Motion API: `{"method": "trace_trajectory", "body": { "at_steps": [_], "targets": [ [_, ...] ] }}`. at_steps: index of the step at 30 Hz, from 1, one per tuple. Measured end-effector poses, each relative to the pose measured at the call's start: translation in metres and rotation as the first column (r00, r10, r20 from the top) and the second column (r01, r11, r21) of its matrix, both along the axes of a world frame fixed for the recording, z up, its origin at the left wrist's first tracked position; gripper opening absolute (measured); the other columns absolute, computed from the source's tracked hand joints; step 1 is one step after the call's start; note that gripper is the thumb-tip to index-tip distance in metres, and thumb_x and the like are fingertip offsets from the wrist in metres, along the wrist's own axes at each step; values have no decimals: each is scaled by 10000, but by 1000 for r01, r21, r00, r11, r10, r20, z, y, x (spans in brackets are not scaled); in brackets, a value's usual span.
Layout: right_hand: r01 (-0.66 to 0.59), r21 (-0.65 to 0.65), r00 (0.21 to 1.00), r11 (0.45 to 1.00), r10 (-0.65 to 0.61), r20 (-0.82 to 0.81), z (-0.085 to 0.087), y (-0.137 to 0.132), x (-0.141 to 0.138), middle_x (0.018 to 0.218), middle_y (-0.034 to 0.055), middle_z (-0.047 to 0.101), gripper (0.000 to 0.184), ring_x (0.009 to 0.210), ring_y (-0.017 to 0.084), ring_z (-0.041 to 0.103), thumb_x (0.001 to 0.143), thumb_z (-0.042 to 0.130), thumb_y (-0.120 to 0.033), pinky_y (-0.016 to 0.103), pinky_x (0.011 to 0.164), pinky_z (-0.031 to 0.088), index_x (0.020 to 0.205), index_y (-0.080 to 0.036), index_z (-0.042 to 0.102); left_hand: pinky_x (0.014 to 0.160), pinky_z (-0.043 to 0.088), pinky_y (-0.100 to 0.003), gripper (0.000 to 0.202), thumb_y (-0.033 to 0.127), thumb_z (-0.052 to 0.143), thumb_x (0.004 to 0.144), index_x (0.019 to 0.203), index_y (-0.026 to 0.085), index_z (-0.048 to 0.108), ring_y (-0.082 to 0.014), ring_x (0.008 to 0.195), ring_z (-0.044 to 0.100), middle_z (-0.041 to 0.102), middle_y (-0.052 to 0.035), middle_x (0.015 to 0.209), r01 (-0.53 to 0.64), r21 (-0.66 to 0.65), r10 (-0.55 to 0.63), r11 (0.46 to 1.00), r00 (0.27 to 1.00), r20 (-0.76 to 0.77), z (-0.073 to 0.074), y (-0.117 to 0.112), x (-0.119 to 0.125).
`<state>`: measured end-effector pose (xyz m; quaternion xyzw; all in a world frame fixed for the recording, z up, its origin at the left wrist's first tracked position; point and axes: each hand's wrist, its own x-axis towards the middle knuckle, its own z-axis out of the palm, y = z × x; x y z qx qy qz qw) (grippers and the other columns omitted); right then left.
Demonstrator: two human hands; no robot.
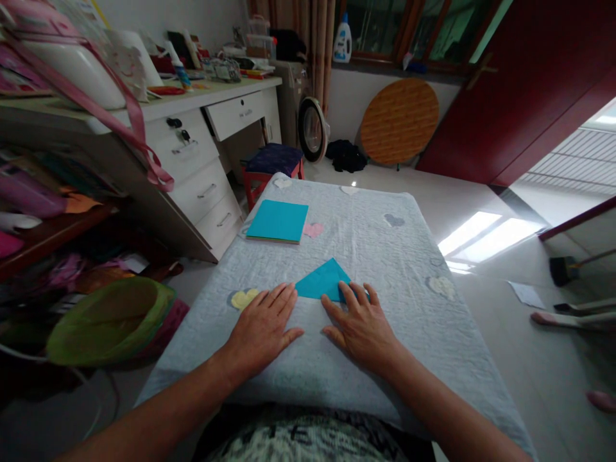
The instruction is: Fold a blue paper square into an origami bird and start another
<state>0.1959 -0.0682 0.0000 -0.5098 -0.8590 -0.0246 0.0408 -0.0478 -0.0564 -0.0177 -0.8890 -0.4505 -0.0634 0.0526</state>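
A folded sheet of blue paper (321,280), triangular with its peak pointing away from me, lies flat on the cloth-covered table. My left hand (265,322) rests palm down at its left corner, fingers stretched out and fingertips at the paper's edge. On the right part of the paper my right hand (359,321) lies with fingers spread, covering the right corner. Neither hand grips anything. Farther back on the left sits a stack of blue square paper (278,221).
The table wears a pale quilted cloth (375,250) with heart patches. A yellow-green bin (113,321) stands left on the floor, beside a desk with drawers (185,151). Beyond the table are a stool (274,159), an open washing machine door (312,130) and a round wooden tabletop (400,122).
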Motion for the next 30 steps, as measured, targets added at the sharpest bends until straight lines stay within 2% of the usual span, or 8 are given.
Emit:
{"method": "trace_trajectory", "body": {
  "at_steps": [6,12,21,24,28,30],
  "targets": [
    [51,13,999,999,-51,-8,-7,-12,26,1480,148,480,534,1347,386,400,952,488,-572,621,1129,214,1398,-282,537,1026,470,-468,531,459,551,938,1301,76,609,-340,1284,550,564,-214,1407,-39,61,40,997,999,-13,-1,-3,-3],
    [132,57,991,990,-131,-16,-10,-27,54,1471,127,502,476,1362,389,394,943,559,-474,640,1121,232,1375,-275,557,1005,486,-471,503,440,544,932,1289,94,617,-354,1271,562,579,-211,1393,-53,55,51,997,998,27,-2,-5,-6],
    [176,110,984,978,-178,8,-14,-42,76,1452,133,529,465,1377,390,382,940,561,-460,637,1127,223,1348,-236,577,987,486,-502,529,446,572,910,1270,60,604,-386,1249,567,573,-248,1381,-79,78,77,994,997,28,-5,-9,-6],
    [205,91,978,975,-202,-43,-9,-38,79,1385,123,596,376,1311,360,475,953,552,-423,602,1114,274,1261,-227,642,1000,477,-503,519,444,588,898,1272,84,583,-372,1235,569,589,-230,1362,-89,44,86,995,994,67,-4,-5,-9],
    [218,-67,957,974,-227,-181,8,-16,76,1204,102,696,242,1121,285,617,971,517,-356,494,992,433,1029,-230,715,1015,475,-475,571,398,642,846,1332,140,489,-319,1189,583,616,-173,1291,-115,-91,133,989,966,224,3,15,-13],
    [227,-119,928,967,-252,-275,14,-1,69,1192,117,689,290,1106,279,620,937,559,-330,468,963,462,1181,-201,648,1022,471,-467,603,338,661,818,1352,150,454,-300,1206,561,586,-160,1312,-92,-165,139,982,942,304,7,28,-11]
  ]
}}
